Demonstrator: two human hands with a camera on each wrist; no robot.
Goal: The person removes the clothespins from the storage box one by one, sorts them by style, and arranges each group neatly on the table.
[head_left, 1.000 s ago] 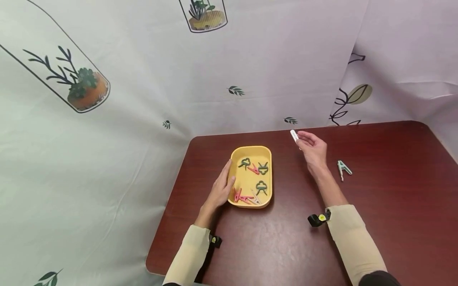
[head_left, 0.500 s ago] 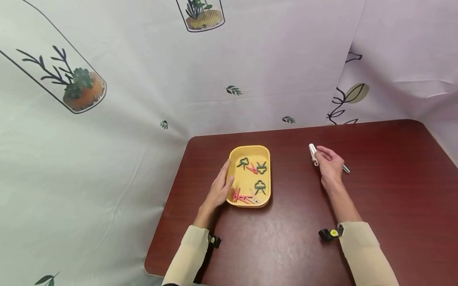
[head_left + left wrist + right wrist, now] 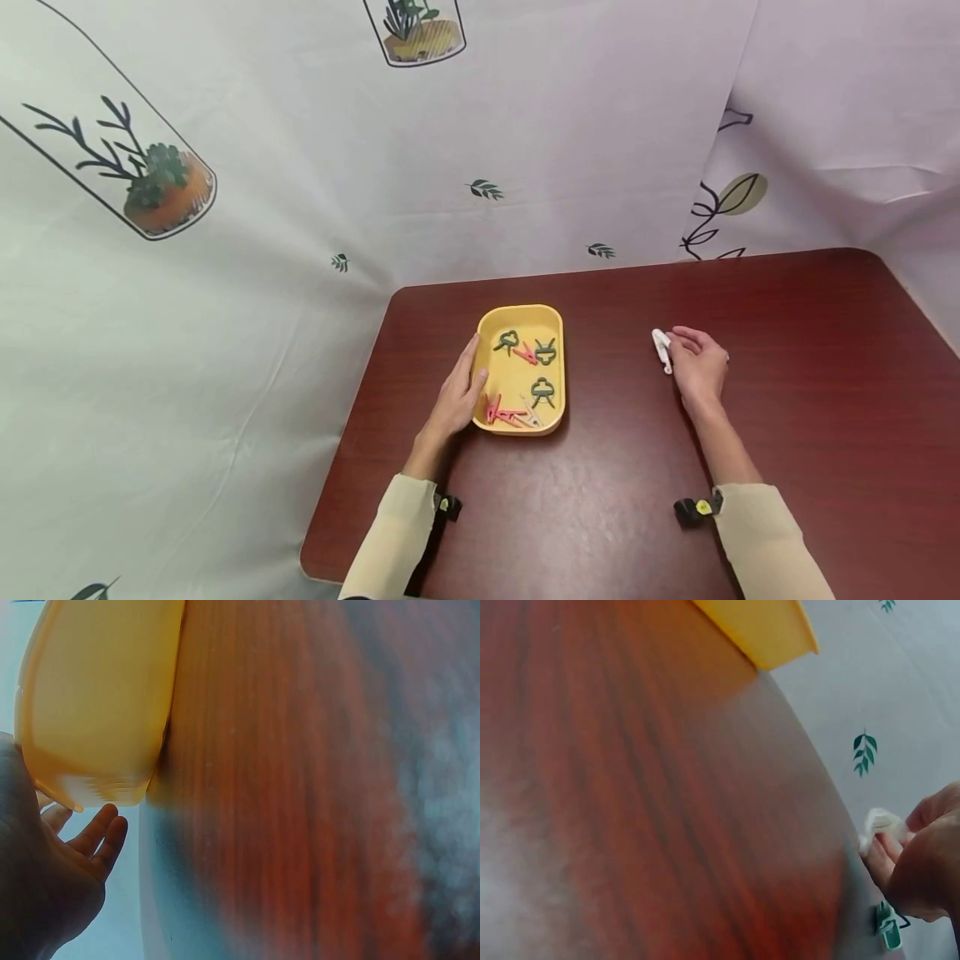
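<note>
My right hand [image 3: 699, 367] pinches a white clothespin [image 3: 662, 350] low over the right part of the table. In the right wrist view the white clothespin [image 3: 883, 823] sits between thumb and fingers, and a pale green clothespin [image 3: 889, 928] lies just beside the hand. From the head that green one is almost wholly hidden behind the hand. My left hand [image 3: 456, 396] rests along the left side of a yellow tray [image 3: 557, 371], its fingers extended against the wall. Inside the tray lie pink clothespins [image 3: 527, 354], a beige clothespin [image 3: 529, 412] and dark green clips [image 3: 543, 392].
The dark red-brown table [image 3: 600, 492] has rounded corners and meets a printed fabric backdrop [image 3: 585, 150] at its back and left. A small black camera [image 3: 692, 511] is strapped to the right wrist, another [image 3: 448, 506] to the left.
With the white clothespin, my right hand has moved right and toward me, covering the spot where the pale green clothespin lay in view. The left hand has stayed on the tray.
</note>
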